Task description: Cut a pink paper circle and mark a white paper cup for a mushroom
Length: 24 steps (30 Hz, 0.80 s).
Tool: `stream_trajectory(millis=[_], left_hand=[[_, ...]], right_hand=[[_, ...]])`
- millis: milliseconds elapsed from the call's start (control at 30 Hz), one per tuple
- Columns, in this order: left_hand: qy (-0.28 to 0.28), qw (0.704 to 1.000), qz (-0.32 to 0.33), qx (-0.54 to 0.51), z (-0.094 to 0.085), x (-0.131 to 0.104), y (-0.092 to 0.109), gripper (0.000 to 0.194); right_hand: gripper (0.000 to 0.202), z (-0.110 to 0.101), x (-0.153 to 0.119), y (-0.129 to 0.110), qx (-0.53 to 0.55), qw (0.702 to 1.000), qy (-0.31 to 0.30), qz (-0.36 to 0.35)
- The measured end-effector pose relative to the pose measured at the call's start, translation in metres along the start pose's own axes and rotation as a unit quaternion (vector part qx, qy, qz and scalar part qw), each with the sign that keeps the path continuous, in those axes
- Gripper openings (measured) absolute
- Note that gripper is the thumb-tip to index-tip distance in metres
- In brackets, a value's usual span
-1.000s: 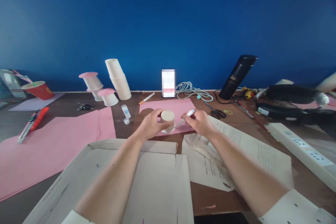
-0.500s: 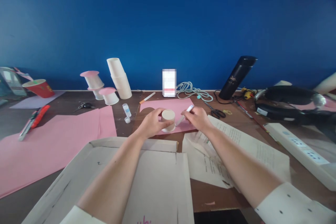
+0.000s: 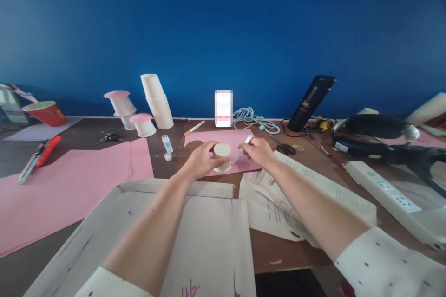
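Note:
My left hand (image 3: 199, 161) is closed around a white paper cup (image 3: 222, 150) that stands upside down on a sheet of pink paper (image 3: 249, 163). Thumb and fingers press its sides. In my right hand (image 3: 259, 150) is a slim white pen (image 3: 247, 139), pinched at a slant. Its tip comes down close to the cup's right rim, at the paper; whether it touches cannot be made out. Behind the left hand, the pink sheet has a curved cut-out edge. Further left stand white cups with pink paper discs (image 3: 141, 118) between and on them.
Stacked white cups (image 3: 158, 102), a phone (image 3: 223, 109), a coiled cable (image 3: 252, 118) and a black flask (image 3: 310, 104) line the wall. Scissors (image 3: 285, 148) lie right of the pink sheet. A cardboard tray (image 3: 209, 241), printed papers (image 3: 268, 209) and a power strip (image 3: 386, 190) lie nearer.
The view has shifted slightly. My right hand has moved a little left, and the pen stands somewhat steeper beside the cup. My left hand keeps its hold on the cup.

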<state>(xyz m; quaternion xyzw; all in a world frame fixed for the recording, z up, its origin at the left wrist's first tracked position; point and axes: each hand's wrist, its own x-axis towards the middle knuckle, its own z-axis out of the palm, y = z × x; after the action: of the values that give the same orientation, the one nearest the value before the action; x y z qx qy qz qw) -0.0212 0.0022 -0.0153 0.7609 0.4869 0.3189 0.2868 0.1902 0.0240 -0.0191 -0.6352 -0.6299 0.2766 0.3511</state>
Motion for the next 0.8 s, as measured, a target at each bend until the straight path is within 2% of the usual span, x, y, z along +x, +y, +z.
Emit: stream_trajectory(millis=[800], left_hand=[[0.001,1.0,0.001,-0.008,0.0,0.001,-0.005,0.05]], right_hand=[[0.019,0.004,0.026,0.004,-0.026,0.999,-0.002,0.022]])
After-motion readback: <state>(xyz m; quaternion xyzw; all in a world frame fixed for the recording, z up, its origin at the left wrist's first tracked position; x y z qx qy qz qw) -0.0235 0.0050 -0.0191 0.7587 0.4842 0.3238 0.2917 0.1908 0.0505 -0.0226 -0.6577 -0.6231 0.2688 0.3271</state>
